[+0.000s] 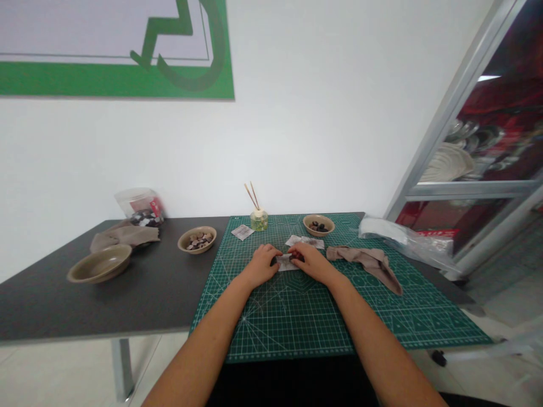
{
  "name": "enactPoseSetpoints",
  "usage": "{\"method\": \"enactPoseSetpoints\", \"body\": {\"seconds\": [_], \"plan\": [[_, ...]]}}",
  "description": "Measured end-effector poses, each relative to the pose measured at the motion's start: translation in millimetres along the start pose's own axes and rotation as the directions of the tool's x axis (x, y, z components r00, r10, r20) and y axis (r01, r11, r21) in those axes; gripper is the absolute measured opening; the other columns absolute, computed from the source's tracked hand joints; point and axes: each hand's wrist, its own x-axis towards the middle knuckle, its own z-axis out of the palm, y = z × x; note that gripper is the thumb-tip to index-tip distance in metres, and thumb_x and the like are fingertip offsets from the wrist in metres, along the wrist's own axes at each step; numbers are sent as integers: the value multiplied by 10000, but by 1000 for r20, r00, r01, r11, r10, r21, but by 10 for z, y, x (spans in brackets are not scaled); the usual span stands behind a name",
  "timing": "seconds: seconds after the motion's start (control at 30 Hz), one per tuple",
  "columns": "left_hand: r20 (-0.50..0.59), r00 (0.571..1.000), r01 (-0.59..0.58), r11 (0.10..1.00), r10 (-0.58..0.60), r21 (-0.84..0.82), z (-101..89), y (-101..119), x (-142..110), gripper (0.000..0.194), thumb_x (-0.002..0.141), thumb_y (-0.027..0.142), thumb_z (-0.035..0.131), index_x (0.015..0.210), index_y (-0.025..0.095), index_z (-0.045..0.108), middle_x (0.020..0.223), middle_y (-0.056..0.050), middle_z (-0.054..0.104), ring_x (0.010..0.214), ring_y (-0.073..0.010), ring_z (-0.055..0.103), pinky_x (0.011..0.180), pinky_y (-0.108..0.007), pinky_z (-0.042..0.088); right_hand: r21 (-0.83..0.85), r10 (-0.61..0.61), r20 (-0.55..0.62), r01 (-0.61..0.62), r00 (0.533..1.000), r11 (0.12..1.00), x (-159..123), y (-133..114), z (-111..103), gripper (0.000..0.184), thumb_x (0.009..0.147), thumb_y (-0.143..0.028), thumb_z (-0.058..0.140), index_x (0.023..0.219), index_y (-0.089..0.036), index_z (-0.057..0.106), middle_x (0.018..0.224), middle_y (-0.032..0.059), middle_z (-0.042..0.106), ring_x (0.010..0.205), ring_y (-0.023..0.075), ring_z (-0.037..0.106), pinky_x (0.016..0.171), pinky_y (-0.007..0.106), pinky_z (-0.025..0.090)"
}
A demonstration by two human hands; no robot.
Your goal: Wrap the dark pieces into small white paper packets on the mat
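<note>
My left hand (263, 264) has its fingers curled at the left edge of a small whitish sheet (285, 263) with a grey print, lying on a green cutting mat (292, 316). From the other side, my right hand (313, 263) closes its thumb and fingers at the sheet's right edge. Something small and dark shows under the right fingers, too covered to name. Just behind the hands lie more whitish printed sheets (313, 242). Another such sheet (242, 232) rests farther left, beside a glass reed diffuser (258, 219).
A bowl (319, 232) of dark pieces stands at the back; another bowl (188, 246) holds brownish pieces. At left are an oval bowl (99, 274), a cloth (139, 234) and a clear jar (134, 198). A brown cloth (369, 259) and plastic bag (424, 249) lie right.
</note>
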Motion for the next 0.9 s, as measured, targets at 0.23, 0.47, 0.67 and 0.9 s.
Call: {"method": "enactPoseSetpoints", "body": {"seconds": [0.23,0.47,0.67,0.9], "plan": [[1,1000,-6,1000,6,15,2,0,1,267,750,135,543,1009,166,605,1000,-62,570,986,-214,480,907,-373,381,-42,-29,-2,29,1000,999,-4,6,-9,179,733,-55,558,860,-163,625,806,35,566,764,157,522,708,294,421],[1,1000,2,1000,-2,2,5,-5,2,268,746,138,543,1004,179,603,1002,-59,571,990,-215,484,909,-383,379,-11,41,-19,-41,999,999,-11,31,-9,191,729,-65,565,893,-155,607,803,36,583,739,155,534,684,292,429],[-10,1000,1,1000,-1,-6,12,-11,1,275,740,128,530,997,191,604,999,-52,569,984,-213,485,896,-379,388,-29,-41,10,41,999,999,9,-26,2,171,744,-77,571,872,-172,632,797,32,573,754,156,527,691,289,419],[-5,1000,-4,1000,4,-2,5,-3,-1,264,746,141,547,1002,171,603,995,-62,572,982,-216,485,899,-377,386,-35,81,-40,-82,996,996,0,33,-1,167,735,-67,569,879,-146,599,783,33,574,720,153,525,671,288,422]]}}
